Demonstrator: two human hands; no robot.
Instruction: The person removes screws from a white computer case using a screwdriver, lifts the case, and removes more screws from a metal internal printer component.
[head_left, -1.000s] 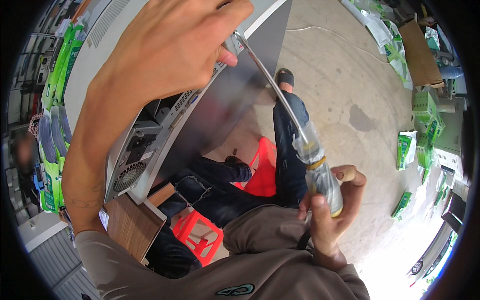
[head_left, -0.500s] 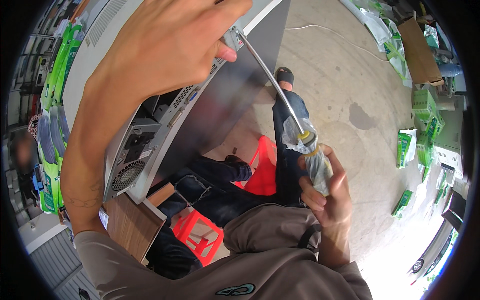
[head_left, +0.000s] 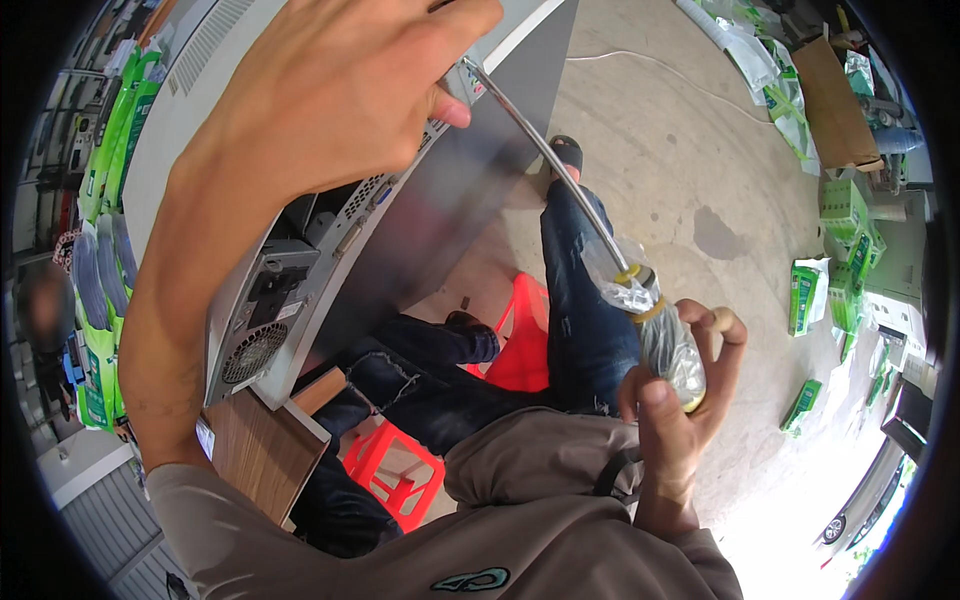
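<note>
A desktop computer case [head_left: 290, 320] lies tilted at my left, its back panel with ports, power socket and fan grille facing me. My left hand [head_left: 330, 90] reaches across to the panel's far end, fingers curled and thumb against the panel; what they grip is hidden. From my right hand [head_left: 690, 390] a long screwdriver [head_left: 560, 175] slants up to the panel, its tip beside my left thumb. Its handle is wrapped in clear plastic. The right thumb and fingers are loosely around that handle, with the fingertips partly lifted.
The case rests by a wooden-topped board [head_left: 265, 450]. Beneath it are red plastic stools [head_left: 525, 340] and my legs. Green packages [head_left: 803, 300] and a brown carton [head_left: 835, 105] lie on the floor at right. More green packs [head_left: 100, 370] stand at the left.
My right hand and the screwdriver handle have shifted right and a little down, and the fingers have changed their grip. The tip and my left hand have hardly moved.
</note>
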